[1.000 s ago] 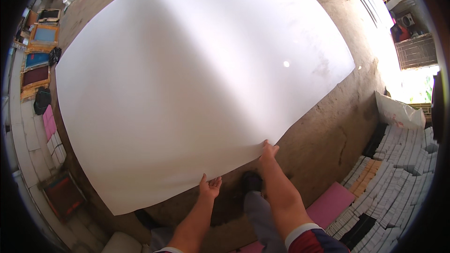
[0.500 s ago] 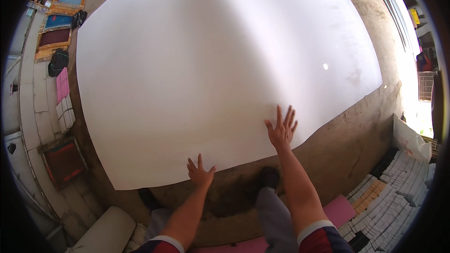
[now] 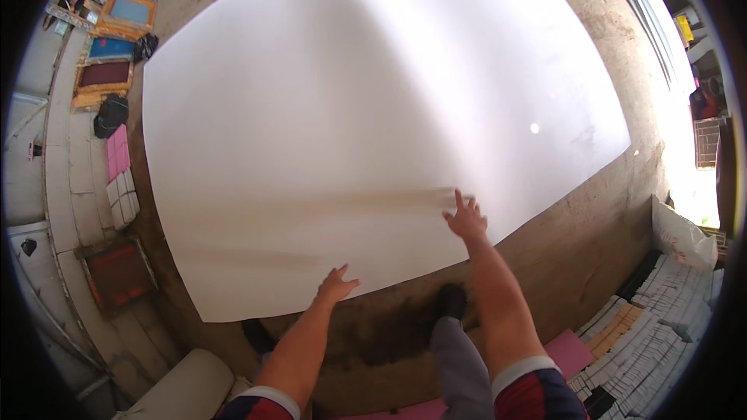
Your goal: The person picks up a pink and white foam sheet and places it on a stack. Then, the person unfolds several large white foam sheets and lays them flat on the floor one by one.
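Observation:
A very large white sheet (image 3: 272, 132) lies spread on the brown floor, with a bright band of light running down its right half. Over its near edge is my left hand (image 3: 338, 284), thumb apart from the fingers and nothing in it. My right hand (image 3: 468, 218) is farther in over the sheet, to the right, its fingers apart and slightly bent, also holding nothing. Long soft shadows stretch left from both hands, which seem raised a little off the surface.
Framed screens (image 3: 105, 74) and a dark red framed panel (image 3: 118, 274) line the left side. A pale roll (image 3: 183, 389) lies at lower left. Stacks of white and tan pieces (image 3: 654, 319) stand at lower right, near a pink piece (image 3: 569, 351). My feet are on the floor (image 3: 381, 327) by the sheet's near edge.
Both hands, earlier spread flat on the sheet, have lifted, fingers less stretched. Shadows now show to their left. The whole scene has shifted slightly in view.

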Tool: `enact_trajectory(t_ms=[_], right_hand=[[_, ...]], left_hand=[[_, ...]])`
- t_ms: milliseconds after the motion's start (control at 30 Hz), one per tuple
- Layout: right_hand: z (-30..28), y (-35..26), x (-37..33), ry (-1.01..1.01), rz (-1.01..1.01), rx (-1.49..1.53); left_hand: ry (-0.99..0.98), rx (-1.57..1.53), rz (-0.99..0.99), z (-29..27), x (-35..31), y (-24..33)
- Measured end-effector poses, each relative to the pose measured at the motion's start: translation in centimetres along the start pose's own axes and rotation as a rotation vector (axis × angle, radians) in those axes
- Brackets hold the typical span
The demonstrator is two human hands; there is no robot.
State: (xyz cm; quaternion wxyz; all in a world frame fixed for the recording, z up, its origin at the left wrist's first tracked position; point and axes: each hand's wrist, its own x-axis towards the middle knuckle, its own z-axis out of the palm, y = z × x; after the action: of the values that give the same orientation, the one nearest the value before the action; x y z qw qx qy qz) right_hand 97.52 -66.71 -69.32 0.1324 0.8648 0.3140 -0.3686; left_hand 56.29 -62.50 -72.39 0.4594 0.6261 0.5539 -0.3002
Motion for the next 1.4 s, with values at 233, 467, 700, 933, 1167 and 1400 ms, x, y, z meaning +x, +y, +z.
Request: enact_trajectory(t_ms=[233,467,700,933,1167,1400], right_hand=[[-0.4,6.3,-16.9,-0.066,-0.133,0.282],[-11.3,12.0,-32.0,-0.184,-0.212,0.442],[-19.5,18.0,-39.6,-0.074,-0.268,0.403],[-26.8,19.0,-41.9,0.164,-0.412,0.275],[-37.4,14.6,-41.7,0.074,-0.307,0.342],[-46.7,4.6,-35.2,-0.001,-0.373,0.273]], left_hand=[[-0.028,-0.277,0.223,4.1,-16.4,10.3],[-0.063,-0.31,0.155,5.5,-30.3,14.8],[-0.008,-0.47,0.095,-3.6,-41.0,25.2],[0.12,-0.336,0.211,-12.0,-38.9,27.2],[0.154,-0.598,0.221,-17.9,-39.5,30.2],[0.066,-0.64,0.122,-23.1,-31.4,26.1]])
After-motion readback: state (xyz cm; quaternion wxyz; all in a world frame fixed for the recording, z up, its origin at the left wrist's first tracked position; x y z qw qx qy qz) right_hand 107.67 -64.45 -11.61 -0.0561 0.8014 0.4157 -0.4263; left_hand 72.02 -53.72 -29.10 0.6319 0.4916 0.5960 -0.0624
